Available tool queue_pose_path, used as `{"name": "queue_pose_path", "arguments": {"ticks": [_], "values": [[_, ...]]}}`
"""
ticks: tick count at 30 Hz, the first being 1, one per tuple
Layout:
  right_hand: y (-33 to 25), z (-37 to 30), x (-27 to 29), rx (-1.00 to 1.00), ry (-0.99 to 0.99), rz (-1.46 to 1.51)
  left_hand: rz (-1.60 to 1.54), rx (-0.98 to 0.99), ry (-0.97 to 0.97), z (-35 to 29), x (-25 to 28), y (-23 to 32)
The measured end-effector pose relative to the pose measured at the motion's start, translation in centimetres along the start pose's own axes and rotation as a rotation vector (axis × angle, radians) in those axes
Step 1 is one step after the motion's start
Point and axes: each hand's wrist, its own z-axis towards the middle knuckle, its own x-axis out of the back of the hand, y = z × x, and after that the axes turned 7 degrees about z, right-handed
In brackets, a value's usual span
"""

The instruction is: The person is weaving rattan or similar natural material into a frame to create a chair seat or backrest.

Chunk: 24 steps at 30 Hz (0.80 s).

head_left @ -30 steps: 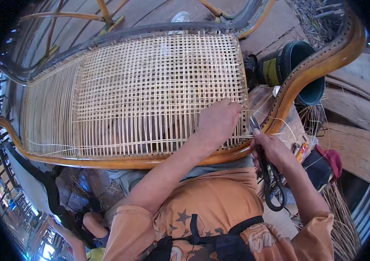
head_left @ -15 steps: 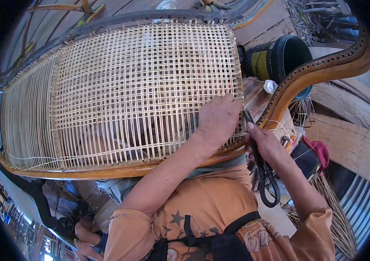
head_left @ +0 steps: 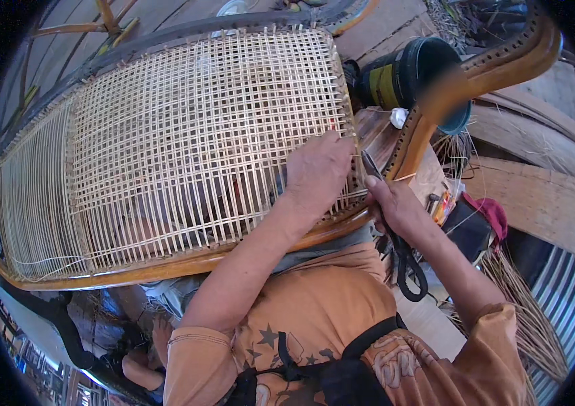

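Note:
A woven cane panel (head_left: 199, 115) fills the long wooden frame (head_left: 145, 276) lying across my lap. Its weave is dense at the far side, while the strip nearest me shows mostly strands running one way. My left hand (head_left: 319, 169) rests on the panel near its right edge, fingers curled and closed on a pale cane strand at the rim. Just right of it, my right hand (head_left: 399, 206) grips black scissors (head_left: 406, 260) with a large looped handle. Their narrow tip points up at the rim, close to my left fingertips. My left fingertips are partly hidden.
A curved wooden arm with drilled holes (head_left: 511, 68) rises at the right, before a dark bucket (head_left: 402, 74). A white crumpled scrap (head_left: 399, 118), a dark red cloth (head_left: 489, 216) and a cane bundle (head_left: 524, 311) lie rightward. Another person's bare limb (head_left: 142, 371) shows lower left.
The whole view has shifted, so panel, bucket and hands sit a little farther left. Both hands keep nearly the same place at the panel's right edge, scissors still held.

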Motion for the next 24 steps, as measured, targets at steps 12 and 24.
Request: {"name": "queue_pose_path", "arguments": {"ticks": [12, 24], "values": [[21.0, -2.1, -1.6, 0.095, 0.436, -0.141, 0.097, -0.063, 0.041, -0.8, 0.4, 1.0], [16.7, 3.4, 4.1, 0.500, 0.707, 0.102, 0.092, 0.099, -0.015, -0.4, -0.3, 3.2]]}}
